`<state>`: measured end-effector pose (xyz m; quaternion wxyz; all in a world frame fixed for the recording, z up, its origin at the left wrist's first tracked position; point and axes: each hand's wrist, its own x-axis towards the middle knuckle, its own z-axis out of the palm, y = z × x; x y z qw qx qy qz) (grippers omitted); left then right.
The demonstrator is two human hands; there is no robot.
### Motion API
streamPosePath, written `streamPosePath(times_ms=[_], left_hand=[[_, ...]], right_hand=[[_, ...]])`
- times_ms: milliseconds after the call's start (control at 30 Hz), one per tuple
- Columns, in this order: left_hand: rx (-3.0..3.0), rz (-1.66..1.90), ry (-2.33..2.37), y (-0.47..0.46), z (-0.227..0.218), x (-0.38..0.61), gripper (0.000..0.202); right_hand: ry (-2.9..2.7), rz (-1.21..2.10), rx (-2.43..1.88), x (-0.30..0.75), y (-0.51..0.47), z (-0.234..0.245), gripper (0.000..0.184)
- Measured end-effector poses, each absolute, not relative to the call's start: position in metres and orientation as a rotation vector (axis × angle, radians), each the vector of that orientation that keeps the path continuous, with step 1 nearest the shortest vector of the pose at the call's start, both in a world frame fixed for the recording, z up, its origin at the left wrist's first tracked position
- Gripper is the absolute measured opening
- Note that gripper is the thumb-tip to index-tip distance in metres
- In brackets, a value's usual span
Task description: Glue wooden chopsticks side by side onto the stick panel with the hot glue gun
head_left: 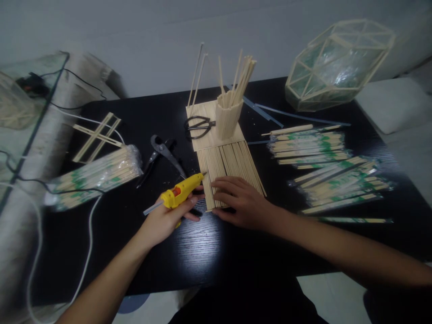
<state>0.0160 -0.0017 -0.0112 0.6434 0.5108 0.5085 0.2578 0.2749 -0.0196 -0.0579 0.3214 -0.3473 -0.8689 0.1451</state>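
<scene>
A yellow hot glue gun (pixel 182 191) with a glue stick out of its back is gripped in my left hand (pixel 165 220). Its nozzle is at the left edge of a row of wooden sticks (pixel 232 157) lying side by side on the black table. My right hand (pixel 241 202) lies on the near part of these sticks, fingers spread. Beyond the row is a flat panel of joined sticks (pixel 204 110). On it stand a holder made of sticks (pixel 227 119), filled with loose sticks (pixel 246 74), and black-handled scissors (pixel 199 127).
Pliers (pixel 165 153) lie left of the panel. Packs of wrapped chopsticks are at the left (pixel 97 175) and right (pixel 310 144). A stick frame (pixel 97 135) lies at the back left, a faceted stick-and-film shape (pixel 337 65) at the back right. A white cable (pixel 89 234) loops at the left.
</scene>
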Motion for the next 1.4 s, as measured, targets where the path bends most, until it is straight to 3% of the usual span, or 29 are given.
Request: streamPosePath(times_ms=[1400], left_hand=[[1.167, 0.604, 1.136, -0.0005, -0.0106, 0.0163, 0.041]], right_hand=[[-2.283, 0.327, -0.912, 0.2737, -0.0192, -0.057, 0.013]])
